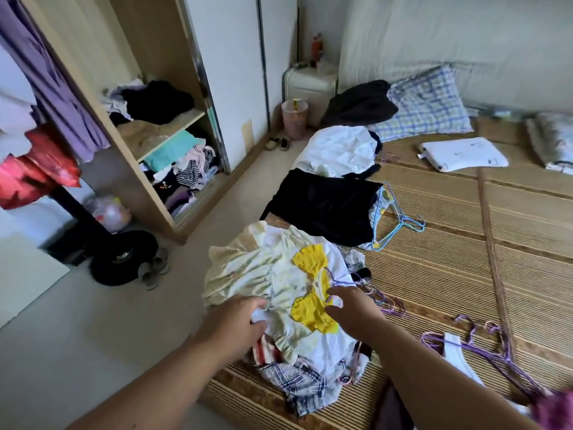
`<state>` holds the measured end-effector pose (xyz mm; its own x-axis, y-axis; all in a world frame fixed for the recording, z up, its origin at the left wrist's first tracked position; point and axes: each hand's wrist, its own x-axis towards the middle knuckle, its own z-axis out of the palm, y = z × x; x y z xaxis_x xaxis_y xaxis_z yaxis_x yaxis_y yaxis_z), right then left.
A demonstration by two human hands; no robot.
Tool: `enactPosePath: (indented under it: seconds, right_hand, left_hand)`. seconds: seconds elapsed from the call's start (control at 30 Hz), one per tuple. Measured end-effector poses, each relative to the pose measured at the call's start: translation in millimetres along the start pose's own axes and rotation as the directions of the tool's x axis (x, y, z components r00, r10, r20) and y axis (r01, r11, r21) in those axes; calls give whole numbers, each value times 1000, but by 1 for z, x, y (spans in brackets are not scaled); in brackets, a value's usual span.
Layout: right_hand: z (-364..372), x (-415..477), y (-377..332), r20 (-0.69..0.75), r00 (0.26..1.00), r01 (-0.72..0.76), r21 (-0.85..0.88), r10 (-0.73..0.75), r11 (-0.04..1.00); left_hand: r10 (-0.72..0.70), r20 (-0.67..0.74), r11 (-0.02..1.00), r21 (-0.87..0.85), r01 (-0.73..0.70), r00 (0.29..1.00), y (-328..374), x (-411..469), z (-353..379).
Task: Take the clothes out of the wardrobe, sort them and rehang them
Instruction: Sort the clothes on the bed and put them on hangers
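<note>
Both hands on the clothes heap at the bed's near edge

The left hand curls its fingers into the white garment with a yellow print at the lower centre of the frame, gripping the cloth. The right hand lies on the yellow patch just beside it, fingers bent (whether they pinch anything I cannot tell). The garment tops a heap of mixed clothes on the bed mat. Purple hangers lie at lower right, near the right forearm. Further up the bed lie a black pile and a white pile, with a blue hanger beside the black one. The open wardrobe stands at upper left, with clothes heaped on its shelves.
</note>
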<state>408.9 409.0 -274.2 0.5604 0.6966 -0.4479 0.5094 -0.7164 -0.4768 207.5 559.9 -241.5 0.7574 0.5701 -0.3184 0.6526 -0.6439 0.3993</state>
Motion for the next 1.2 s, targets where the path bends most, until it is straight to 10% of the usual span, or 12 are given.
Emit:
enactPosePath:
  seconds: [0.57,1.2]
  right_hand:
    - [67,101,21,-91,828,-505,308,554,806]
    - [160,228,70,-9,635,-560,683,772,469]
  left_hand:
    - [322,451,907,104,-407,833,-48,251,34]
    - [396,541,778,232,-584,742,-109,350,158]
